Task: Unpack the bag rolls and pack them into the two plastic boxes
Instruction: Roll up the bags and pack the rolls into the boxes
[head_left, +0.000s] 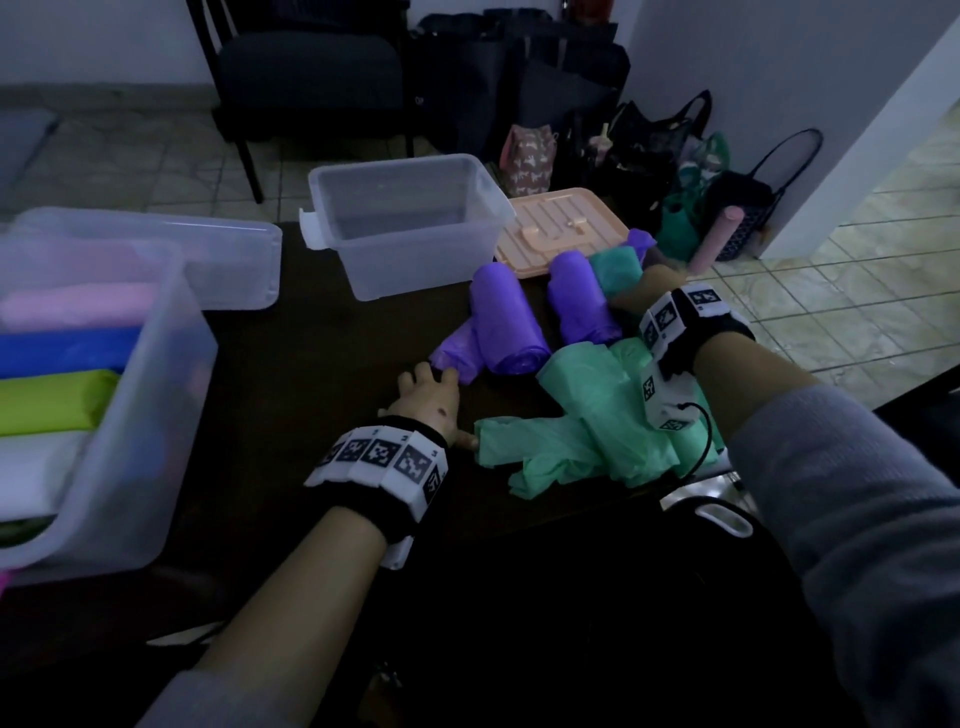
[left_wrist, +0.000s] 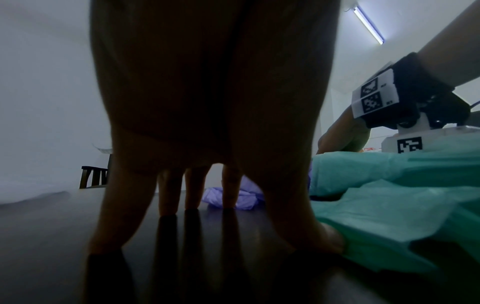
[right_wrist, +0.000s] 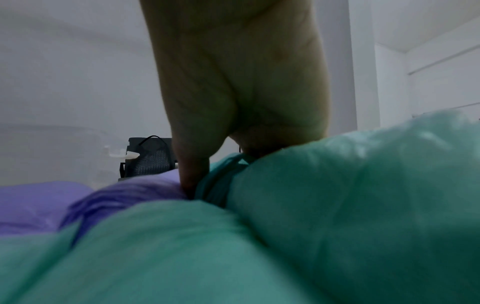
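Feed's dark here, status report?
Left hand open, fingertips on table. Right hand grips green roll. Far box empty. Loose green bags cluttering front.

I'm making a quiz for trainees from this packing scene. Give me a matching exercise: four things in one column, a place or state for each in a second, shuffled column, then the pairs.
Things
1. far clear plastic box
2. near clear plastic box
3. peach plastic lid
4. left hand

States
A. lies flat behind the purple rolls
B. empty
C. fingertips on the dark table
D. holds pink, blue and lime rolls

Pairs: 1-B, 2-D, 3-A, 4-C
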